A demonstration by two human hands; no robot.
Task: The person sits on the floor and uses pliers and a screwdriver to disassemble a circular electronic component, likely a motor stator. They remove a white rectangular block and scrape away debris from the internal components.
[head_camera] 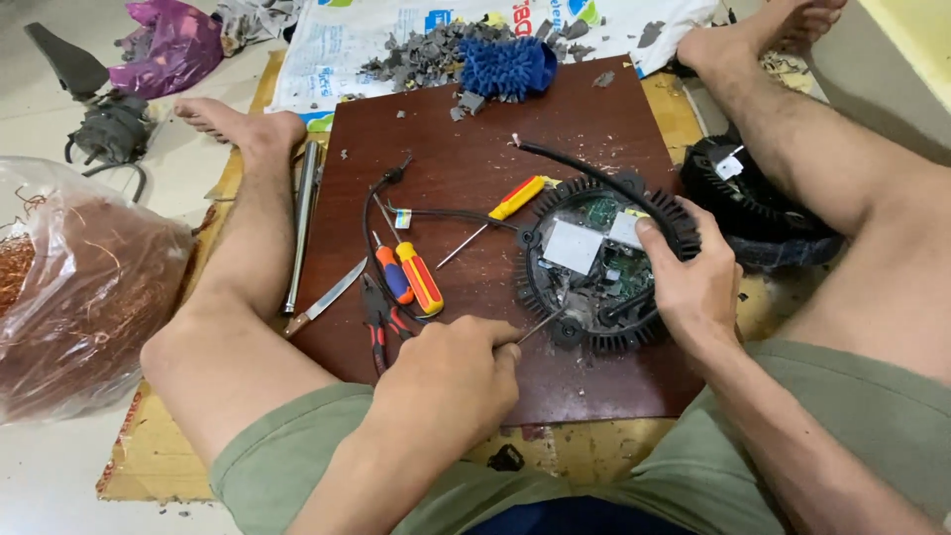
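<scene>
A round black finned housing (555, 317) with an exposed circuit board and white parts lies on a dark red-brown board (475, 168). My right hand (693, 282) grips its right rim, thumb pressing on the inside edge. My left hand (446, 381) is closed around a thin metal tool (540, 325) whose tip pokes into the housing's lower left. A thick black cable (580, 168) curves out from the top of the housing.
On the board lie a yellow-handled screwdriver (515, 198), two orange and red screwdrivers (408, 277), red pliers (378, 332), a knife (322, 300) and a metal rod (300, 223). A bag of copper wire (79, 287) sits left. A blue brush (507, 65), grey debris and another black housing (743, 198) lie around my bare legs.
</scene>
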